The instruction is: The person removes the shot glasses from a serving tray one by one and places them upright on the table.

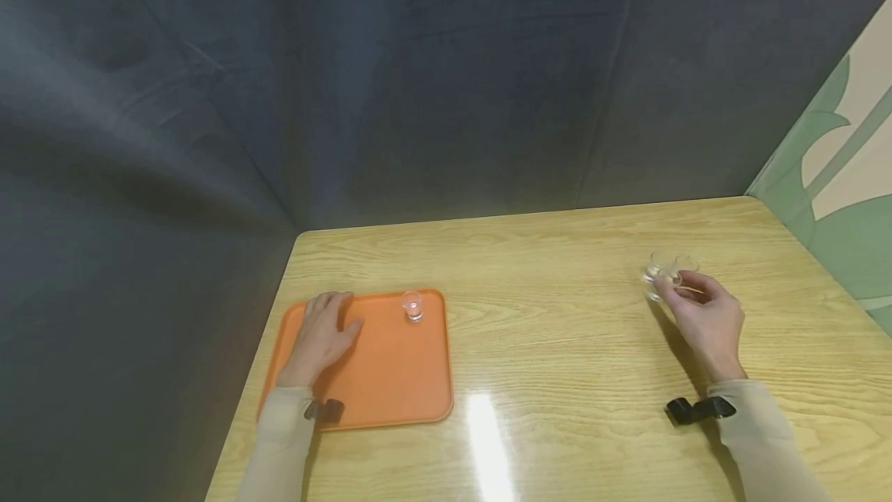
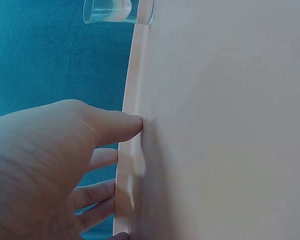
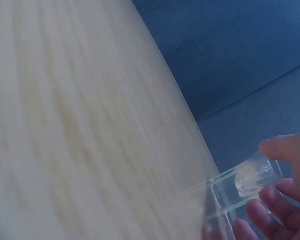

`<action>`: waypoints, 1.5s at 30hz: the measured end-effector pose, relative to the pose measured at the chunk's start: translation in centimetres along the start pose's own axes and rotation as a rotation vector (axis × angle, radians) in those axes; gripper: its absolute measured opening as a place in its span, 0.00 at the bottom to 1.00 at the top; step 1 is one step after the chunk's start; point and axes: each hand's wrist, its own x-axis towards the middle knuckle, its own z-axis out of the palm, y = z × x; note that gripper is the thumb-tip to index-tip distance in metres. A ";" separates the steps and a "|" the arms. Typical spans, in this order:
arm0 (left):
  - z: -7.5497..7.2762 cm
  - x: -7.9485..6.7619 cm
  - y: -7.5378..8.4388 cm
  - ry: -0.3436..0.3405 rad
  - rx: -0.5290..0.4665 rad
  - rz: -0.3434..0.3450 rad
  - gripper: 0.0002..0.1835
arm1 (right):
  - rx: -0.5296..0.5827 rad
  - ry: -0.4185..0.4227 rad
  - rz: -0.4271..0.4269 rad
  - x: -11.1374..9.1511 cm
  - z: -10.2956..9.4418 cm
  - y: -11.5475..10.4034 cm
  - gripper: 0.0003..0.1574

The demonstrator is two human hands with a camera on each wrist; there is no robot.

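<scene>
My right hand [image 1: 704, 320] pinches a small clear shot glass [image 3: 255, 175] between thumb and fingers, over the right part of the table. Close beyond it stand other clear shot glasses [image 1: 657, 263], partly overlapped by the held one in the head view. My left hand [image 1: 320, 339] rests at the left part of an orange tray [image 1: 390, 378], fingers loosely extended toward its far rim and thumb spread. In the left wrist view, the thumb [image 2: 122, 126] overlaps the tray's rim. One shot glass [image 1: 413, 307] stands upright on the tray near its far right corner.
The tray lies on the left of a wood-grain table [image 1: 543, 331]. A dark cloth partition [image 1: 446, 99] rises behind the table and along its left side. At the right is a wall panel with green leaf shapes [image 1: 850, 231].
</scene>
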 end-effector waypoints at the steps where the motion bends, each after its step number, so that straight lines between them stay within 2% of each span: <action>1: 0.0 0.0 0.0 0.002 0.000 0.001 0.32 | 0.007 0.006 0.001 0.0 0.0 -0.1 0.39; 6: -0.1 0.0 0.0 0.013 -0.001 0.011 0.32 | 0.034 0.056 -0.016 0.1 0.0 -0.6 0.32; 10: 0.0 0.0 -0.1 0.011 0.004 0.015 0.32 | 0.060 0.106 -0.073 -0.1 0.0 -1.0 0.27; 16: 0.0 0.0 -0.2 0.015 0.000 0.014 0.32 | 0.103 0.193 -0.276 -0.9 0.8 -2.0 0.20; 19: 0.0 0.0 -0.1 0.013 0.004 0.012 0.32 | 0.137 0.199 -0.369 -1.5 1.5 -2.7 0.15; 22: 0.0 0.0 -0.2 0.010 0.005 0.010 0.32 | 0.188 0.153 -0.387 -2.3 2.3 -3.5 0.11; 27: 0.2 0.1 -0.3 0.007 0.004 0.007 0.32 | 0.264 0.063 -0.334 -3.4 3.9 -4.6 0.06; 31: 0.3 0.1 -0.3 0.006 0.005 0.003 0.32 | 0.265 -0.022 -0.345 -4.5 5.1 -5.0 0.04; 39: 0.3 0.1 -0.3 0.005 0.009 0.011 0.32 | 0.136 -0.259 -0.394 -6.0 6.9 -4.3 0.12; 45: 0.2 0.0 -0.2 0.015 -0.002 0.017 0.32 | 0.085 -0.317 -0.422 -6.5 8.1 -4.3 0.13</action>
